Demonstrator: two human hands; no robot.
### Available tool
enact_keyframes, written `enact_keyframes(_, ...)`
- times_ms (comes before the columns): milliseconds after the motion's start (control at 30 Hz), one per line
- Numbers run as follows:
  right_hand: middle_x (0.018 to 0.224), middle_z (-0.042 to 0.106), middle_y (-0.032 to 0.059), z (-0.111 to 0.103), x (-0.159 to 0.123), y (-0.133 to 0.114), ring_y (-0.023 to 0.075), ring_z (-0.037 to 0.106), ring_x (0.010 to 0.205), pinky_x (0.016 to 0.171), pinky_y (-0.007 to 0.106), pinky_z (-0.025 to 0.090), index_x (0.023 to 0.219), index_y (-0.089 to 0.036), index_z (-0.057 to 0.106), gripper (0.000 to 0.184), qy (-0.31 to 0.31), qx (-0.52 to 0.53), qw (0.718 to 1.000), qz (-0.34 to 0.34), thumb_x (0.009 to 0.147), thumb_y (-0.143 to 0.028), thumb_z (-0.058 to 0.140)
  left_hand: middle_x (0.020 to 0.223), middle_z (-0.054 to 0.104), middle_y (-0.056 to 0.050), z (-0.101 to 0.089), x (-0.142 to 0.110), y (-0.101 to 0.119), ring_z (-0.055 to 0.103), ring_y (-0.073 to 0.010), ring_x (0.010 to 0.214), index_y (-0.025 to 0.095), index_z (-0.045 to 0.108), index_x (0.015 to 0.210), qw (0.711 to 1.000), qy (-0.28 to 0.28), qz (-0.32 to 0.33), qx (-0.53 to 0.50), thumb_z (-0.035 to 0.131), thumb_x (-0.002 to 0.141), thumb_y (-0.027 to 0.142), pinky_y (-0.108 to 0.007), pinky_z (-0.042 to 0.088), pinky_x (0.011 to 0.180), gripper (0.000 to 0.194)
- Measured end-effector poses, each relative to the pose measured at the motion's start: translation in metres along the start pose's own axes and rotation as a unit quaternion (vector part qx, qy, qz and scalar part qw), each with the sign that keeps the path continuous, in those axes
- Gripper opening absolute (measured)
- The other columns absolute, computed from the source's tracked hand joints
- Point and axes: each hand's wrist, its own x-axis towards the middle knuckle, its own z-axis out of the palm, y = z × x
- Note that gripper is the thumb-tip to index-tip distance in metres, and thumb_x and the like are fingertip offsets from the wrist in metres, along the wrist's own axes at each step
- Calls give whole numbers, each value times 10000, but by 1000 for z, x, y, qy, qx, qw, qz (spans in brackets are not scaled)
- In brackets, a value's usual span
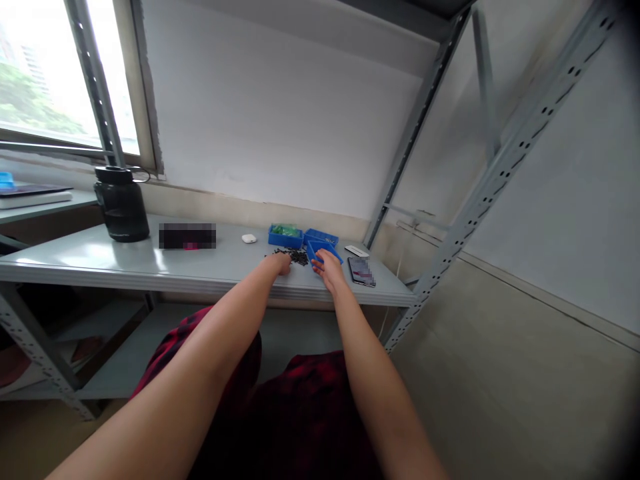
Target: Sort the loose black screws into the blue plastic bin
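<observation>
A loose pile of small black pieces [299,257], too small to name, lies near the front of the grey shelf top. My left hand [283,263] rests at the pile's near left side with its fingers curled in; whatever they pinch is hidden. Just right of the pile, my right hand [330,268] grips the near side of a small blue plastic bin [314,247], which looks tilted. Behind the pile stands a blue bin with green contents [285,237]. Beside it is another blue bin [321,236] with small pieces inside.
A phone [361,271] and a white flat item [357,251] lie to the right. Leftward are a white earbud case [249,239], a blurred-out dark object [187,236] and a large black bottle [123,207]. Metal uprights [425,120] frame the shelf, with a wall behind.
</observation>
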Motion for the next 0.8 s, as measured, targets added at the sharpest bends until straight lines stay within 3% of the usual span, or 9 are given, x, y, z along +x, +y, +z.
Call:
enact_keyframes(500,951,676,26,5,1,3,114,650,637,466,198,480,1025,-215,611,301,14,-25,999,-14,728,-217,658,1275,595,-180,8,12,-6,595,-281,1102,134,619,1197,1000,8,-10,2,539,796,236,-365,479,925,421)
enact_keyframes(800,804,684,-4,4,-3,-4,106,633,599,463,188,451,907,-218,637,212,5,-9,1000,-25,696,-213,664,1255,606,-189,8,11,-3,600,-291,1092,133,605,1215,1000,11,-8,1,550,795,234,-376,484,914,435)
